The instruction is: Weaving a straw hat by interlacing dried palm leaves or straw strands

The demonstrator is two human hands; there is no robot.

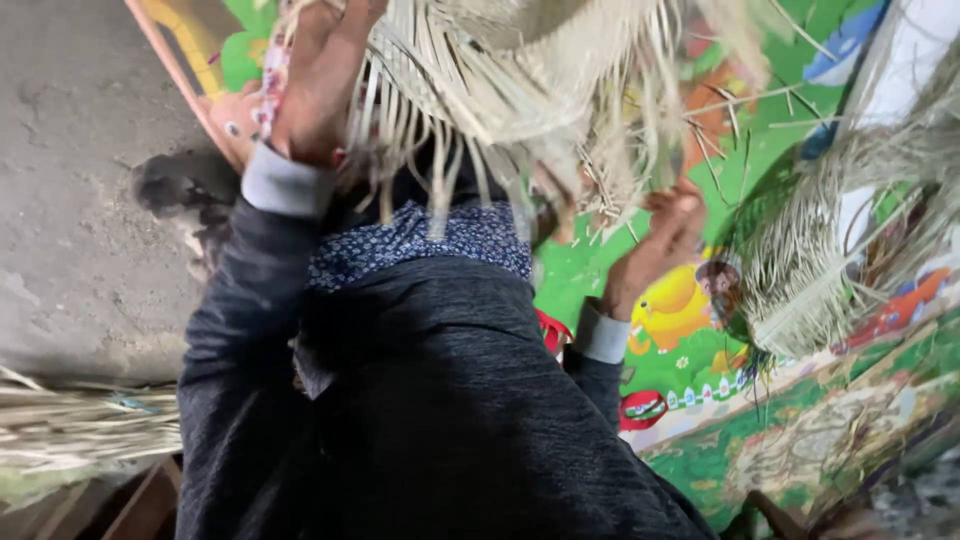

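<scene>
A half-woven straw piece (520, 60) with many loose pale strands hangs at the top middle, over my lap. My left hand (320, 70) grips its left edge, with the fingers partly hidden behind the strands. At the fringe's lower right edge, my right hand (665, 230) has its fingers curled on a few loose strands (610, 195); it is blurred. Both arms wear dark sleeves with grey cuffs. A blue patterned cloth (430, 245) shows under the fringe.
A colourful green play mat (700, 330) lies under and to the right of me. A heap of loose straw (820, 240) rests on it at the right. Bare concrete floor (80, 200) lies to the left, with a straw bundle (80, 425) at lower left.
</scene>
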